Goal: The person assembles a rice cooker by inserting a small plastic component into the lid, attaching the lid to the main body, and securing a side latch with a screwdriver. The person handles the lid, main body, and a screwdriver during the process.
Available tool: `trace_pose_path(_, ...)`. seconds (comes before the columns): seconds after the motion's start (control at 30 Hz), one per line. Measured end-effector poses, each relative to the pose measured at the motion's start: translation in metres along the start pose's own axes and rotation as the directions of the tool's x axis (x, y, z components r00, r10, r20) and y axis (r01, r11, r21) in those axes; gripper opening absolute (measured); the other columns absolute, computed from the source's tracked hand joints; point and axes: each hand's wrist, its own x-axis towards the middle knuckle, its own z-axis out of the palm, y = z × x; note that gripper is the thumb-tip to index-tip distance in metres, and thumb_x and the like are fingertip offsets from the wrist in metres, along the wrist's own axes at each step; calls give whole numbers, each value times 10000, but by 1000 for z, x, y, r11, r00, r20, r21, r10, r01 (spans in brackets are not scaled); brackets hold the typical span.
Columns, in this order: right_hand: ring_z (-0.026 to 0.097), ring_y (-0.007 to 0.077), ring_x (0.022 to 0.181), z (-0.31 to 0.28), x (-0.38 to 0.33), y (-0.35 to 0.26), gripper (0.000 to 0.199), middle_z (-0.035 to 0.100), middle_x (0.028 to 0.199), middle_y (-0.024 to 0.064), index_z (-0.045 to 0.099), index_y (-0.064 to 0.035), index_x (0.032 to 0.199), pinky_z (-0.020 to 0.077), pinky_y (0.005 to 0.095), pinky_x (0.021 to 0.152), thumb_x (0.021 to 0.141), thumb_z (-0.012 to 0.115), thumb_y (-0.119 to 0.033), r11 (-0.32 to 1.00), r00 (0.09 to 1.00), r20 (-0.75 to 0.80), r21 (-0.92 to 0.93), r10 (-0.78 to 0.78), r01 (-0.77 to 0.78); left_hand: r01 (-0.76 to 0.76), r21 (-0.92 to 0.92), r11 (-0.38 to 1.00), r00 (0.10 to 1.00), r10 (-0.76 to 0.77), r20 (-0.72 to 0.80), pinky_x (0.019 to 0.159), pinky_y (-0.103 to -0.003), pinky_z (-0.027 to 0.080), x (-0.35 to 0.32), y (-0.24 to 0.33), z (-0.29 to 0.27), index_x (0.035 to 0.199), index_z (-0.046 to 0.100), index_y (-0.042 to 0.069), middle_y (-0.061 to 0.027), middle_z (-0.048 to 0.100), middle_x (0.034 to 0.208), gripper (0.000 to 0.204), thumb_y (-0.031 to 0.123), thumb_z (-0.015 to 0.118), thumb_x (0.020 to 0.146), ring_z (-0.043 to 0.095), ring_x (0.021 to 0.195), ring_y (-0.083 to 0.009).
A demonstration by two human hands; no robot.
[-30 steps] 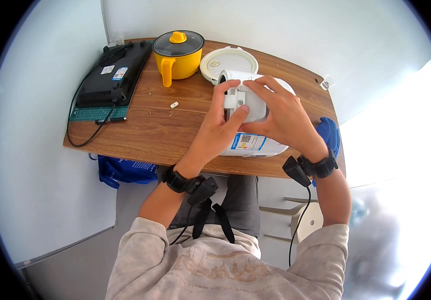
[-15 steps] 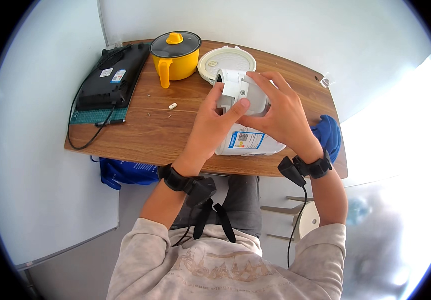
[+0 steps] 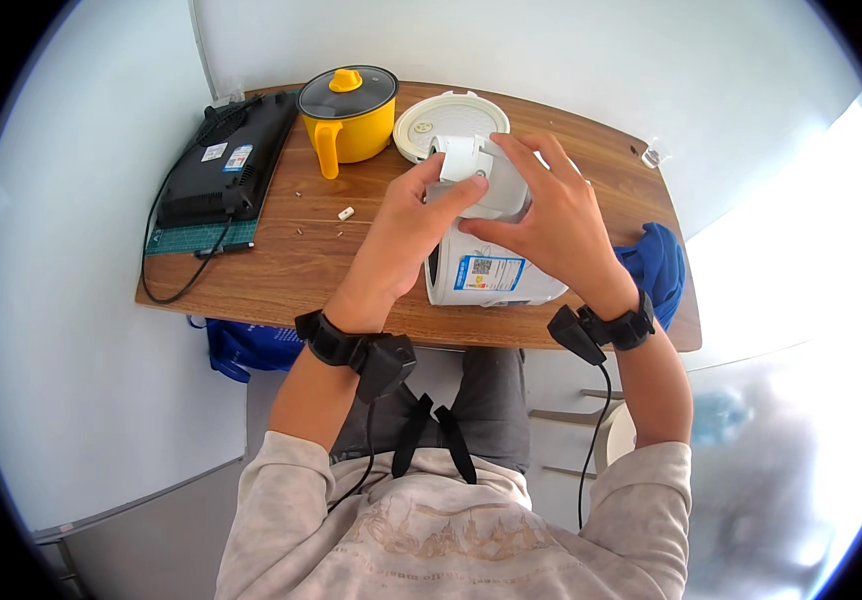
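Both my hands are at a white plastic housing [image 3: 463, 160] with a curved left end and a small round screw-like spot. My left hand [image 3: 406, 225] pinches its left side, thumb lying near the spot. Around the right side curve the spread fingers of my right hand [image 3: 561, 210], its thumb lower down. Directly below is a white appliance body [image 3: 451, 285] with a blue-edged label; whether the housing is joined to it I cannot tell. Behind the hands lies a round off-white cover [image 3: 456, 115], partly hidden.
A yellow pot [image 3: 361, 135] with a glass lid stands at the back left. Farther left, a black appliance [image 3: 216, 175] with a cord rests on a green mat [image 3: 176, 240]. A small white piece [image 3: 346, 213] and tiny bits lie mid-table. Blue cloth [image 3: 656, 265] sits at the right edge.
Both hands and the housing have shifted slightly up and left. My right thumb has moved left and up, away from the left hand's thumb. More of the appliance body shows.
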Motion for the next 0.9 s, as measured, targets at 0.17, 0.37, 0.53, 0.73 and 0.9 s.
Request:
trace_pose_path(0.17, 712, 312, 819, 2, 1, 2, 771, 586, 1219, 146, 610, -15, 1279, 599, 398, 694, 672, 901, -390, 999, 999, -24, -25, -46, 46, -21, 148, 989, 1000, 22, 0, 780, -266, 533, 10, -1, -8, 1286, 606, 9, -86, 675, 1132, 444, 227, 723, 916, 635, 1002, -124)
trace_pose_path(0.37, 705, 300, 828, 2, 0, 2, 744, 593, 1205, 141, 612, -23, 1280, 586, 399, 716, 686, 891, -375, 999, 999, -32, -30, -42, 41, -152, 422, 894, 979, 195, -61, 776, -320, 522, 11, -5, -7, 1253, 611, 91, -103, 637, 1084, 454, 277, 761, 866, 604, 976, -168)
trace_pose_path(0.53, 695, 272, 828, 4, 0, 2, 743, 603, 1212, 121, 605, -59, 1312, 569, 398, 757, 706, 874, -397, 999, 1000, -13, -32, 13, -13, -371, 834, 408, 777, 628, 38, 912, -392, 483, 8, -5, -8, 1235, 652, 166, -134, 538, 1251, 432, 286, 783, 841, 524, 1137, -271)
trace_pose_path(0.73, 706, 310, 757, 6, 2, 4, 734, 582, 1172, 158, 602, 3, 1252, 598, 382, 630, 680, 890, -356, 997, 996, -68, -45, -61, 59, -398, 917, 31, 681, 680, 272, 928, -387, 478, 3, 3, -7, 1219, 667, 165, -115, 583, 1207, 434, 231, 817, 817, 527, 1117, -288)
trace_pose_path(0.9, 703, 307, 750, 10, 0, 7, 737, 569, 1186, 156, 594, -12, 1262, 600, 379, 627, 677, 891, -347, 995, 989, -123, -63, -85, 77, -363, 792, 491, 851, 521, 67, 823, -302, 501, 2, 8, -2, 1269, 600, 97, -96, 700, 1081, 515, 227, 831, 828, 622, 932, -178)
